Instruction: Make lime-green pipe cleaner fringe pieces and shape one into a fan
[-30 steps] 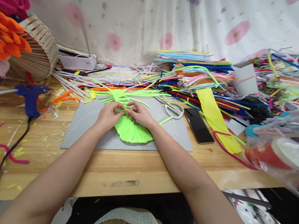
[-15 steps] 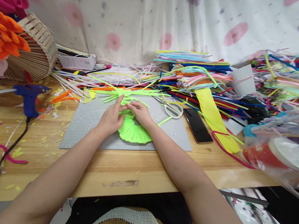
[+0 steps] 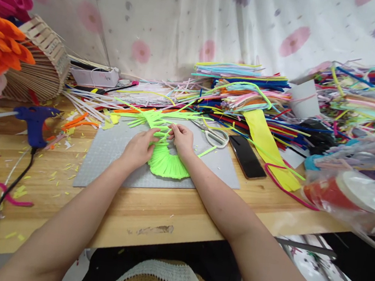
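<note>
A neon-green ruffled fan of pipe cleaners lies on the grey cutting mat, with loose stem ends spreading above it. My left hand has its fingers curled round the left side of the green stems. Thumb and fingers of my right hand are pinched together on a green stem at the upper right of the fan. The exact pinch point is partly covered by the fingers. Scissors with pale handles rest on the mat to the right of my right hand.
A phone and a yellow strip lie to the right. A blue glue gun with a black cord stands at left among scraps. Behind the mat are piled pipe cleaner bundles. A bagged red cup sits at far right.
My hands have moved apart slightly. My right hand has shifted right and turned more upright, uncovering green stems between the hands. The fan stays about where it was.
</note>
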`<state>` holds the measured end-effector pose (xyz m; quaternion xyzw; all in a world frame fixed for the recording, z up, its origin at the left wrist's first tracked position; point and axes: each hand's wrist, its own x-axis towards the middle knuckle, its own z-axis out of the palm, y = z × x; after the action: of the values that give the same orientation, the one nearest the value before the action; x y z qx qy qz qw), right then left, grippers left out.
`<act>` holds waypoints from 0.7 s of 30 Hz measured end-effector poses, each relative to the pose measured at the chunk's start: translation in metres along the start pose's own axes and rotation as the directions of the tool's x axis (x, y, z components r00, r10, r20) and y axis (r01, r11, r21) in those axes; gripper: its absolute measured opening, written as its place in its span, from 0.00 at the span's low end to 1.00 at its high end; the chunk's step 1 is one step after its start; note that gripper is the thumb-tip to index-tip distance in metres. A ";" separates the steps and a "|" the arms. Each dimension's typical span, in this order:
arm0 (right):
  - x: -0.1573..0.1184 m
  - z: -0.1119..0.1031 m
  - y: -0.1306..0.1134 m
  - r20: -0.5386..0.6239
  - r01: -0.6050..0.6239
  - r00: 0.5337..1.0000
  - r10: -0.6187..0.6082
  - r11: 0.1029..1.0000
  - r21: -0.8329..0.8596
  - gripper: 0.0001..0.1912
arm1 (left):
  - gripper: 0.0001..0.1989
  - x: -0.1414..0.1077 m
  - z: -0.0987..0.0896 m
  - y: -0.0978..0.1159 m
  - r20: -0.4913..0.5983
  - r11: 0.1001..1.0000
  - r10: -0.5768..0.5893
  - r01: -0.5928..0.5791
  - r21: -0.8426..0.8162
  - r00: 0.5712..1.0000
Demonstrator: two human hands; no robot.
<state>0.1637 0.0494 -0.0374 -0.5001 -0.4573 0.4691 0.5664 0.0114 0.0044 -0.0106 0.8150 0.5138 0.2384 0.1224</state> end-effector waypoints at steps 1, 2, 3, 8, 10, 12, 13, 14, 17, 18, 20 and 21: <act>0.000 0.000 0.001 -0.003 0.014 1.000 -0.014 1.000 0.001 0.12 | 0.25 0.000 0.001 0.000 -0.004 1.000 -0.001 0.001 0.019 1.000; 0.000 0.000 0.001 0.000 0.022 1.000 -0.022 1.000 -0.002 0.13 | 0.24 0.000 0.002 0.000 -0.009 0.999 0.006 -0.005 0.042 1.000; -0.001 0.000 0.001 0.012 0.026 1.000 -0.026 1.000 -0.008 0.13 | 0.22 0.000 0.002 -0.001 -0.014 0.998 0.027 -0.026 0.065 1.000; -0.003 0.000 -0.003 0.170 0.084 0.983 -0.065 0.990 -0.109 0.13 | 0.16 -0.001 0.005 -0.001 -0.058 0.974 0.190 -0.181 0.134 0.980; -0.003 -0.002 -0.005 0.273 0.137 0.958 -0.091 0.978 -0.155 0.12 | 0.15 -0.002 0.005 -0.001 -0.063 0.973 0.195 -0.185 0.140 0.979; -0.003 -0.006 -0.009 0.383 0.162 0.920 -0.089 0.973 -0.164 0.11 | 0.16 -0.003 0.006 -0.001 -0.056 0.975 0.185 -0.176 0.136 0.981; -0.003 -0.007 -0.010 0.424 0.159 0.902 -0.078 0.974 -0.160 0.11 | 0.16 -0.003 0.007 -0.002 -0.056 0.977 0.177 -0.169 0.130 0.983; -0.002 -0.009 -0.010 0.450 0.148 0.891 -0.061 0.976 -0.161 0.12 | 0.16 -0.003 0.008 -0.002 -0.059 0.979 0.172 -0.164 0.120 0.983; 0.000 -0.009 -0.009 0.398 0.122 0.917 -0.027 0.969 -0.215 0.10 | 0.16 -0.003 0.010 -0.002 -0.059 0.981 0.173 -0.167 0.099 0.983; 0.001 -0.007 -0.007 0.347 0.123 0.937 -0.029 0.960 -0.253 0.09 | 0.16 -0.003 0.011 -0.002 -0.046 0.980 0.178 -0.173 0.098 0.983; 0.002 -0.004 -0.004 0.242 0.138 0.969 -0.053 0.927 -0.348 0.08 | 0.17 -0.002 0.012 -0.001 -0.010 0.977 0.187 -0.185 0.105 0.982; 0.002 -0.002 -0.003 0.198 0.144 0.978 -0.069 0.907 -0.395 0.08 | 0.17 -0.002 0.012 -0.001 0.008 0.975 0.191 -0.191 0.110 0.982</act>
<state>0.1661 0.0511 -0.0339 -0.5369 -0.6207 0.3749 0.4312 0.0164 0.0038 -0.0216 0.8657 0.4458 0.2214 0.0529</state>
